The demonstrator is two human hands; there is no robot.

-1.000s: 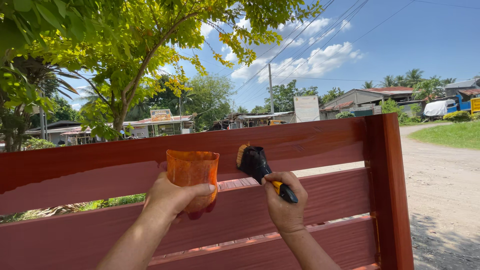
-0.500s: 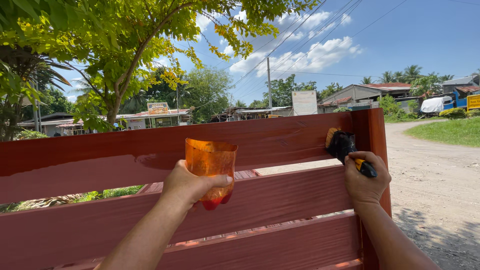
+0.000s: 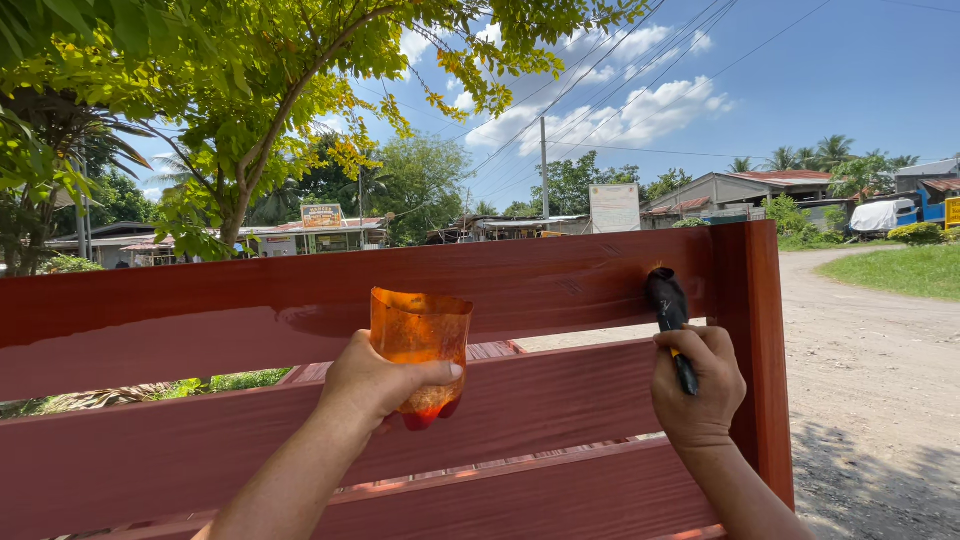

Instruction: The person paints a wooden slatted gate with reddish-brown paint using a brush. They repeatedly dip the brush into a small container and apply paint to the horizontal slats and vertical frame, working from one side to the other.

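My left hand (image 3: 372, 382) grips a cut-off clear plastic bottle cup (image 3: 420, 340) stained orange, with red stain pooled at its bottom. My right hand (image 3: 698, 386) holds a black paintbrush (image 3: 669, 310) upright, its bristles pressed against the top plank of a red-brown wooden fence (image 3: 250, 320) near the right post (image 3: 752, 330). The top plank looks wet and glossy. The cup is held in front of the gap between the top and middle planks.
A dirt road (image 3: 860, 380) runs to the right of the fence post, with grass (image 3: 900, 268) beyond. A leafy tree (image 3: 230, 110), low buildings (image 3: 700, 192), a white sign board (image 3: 614, 208) and overhead wires stand behind the fence.
My right hand has stayed by the right post, with the brush now on the top plank just left of it. The cup in my left hand has stayed about level.
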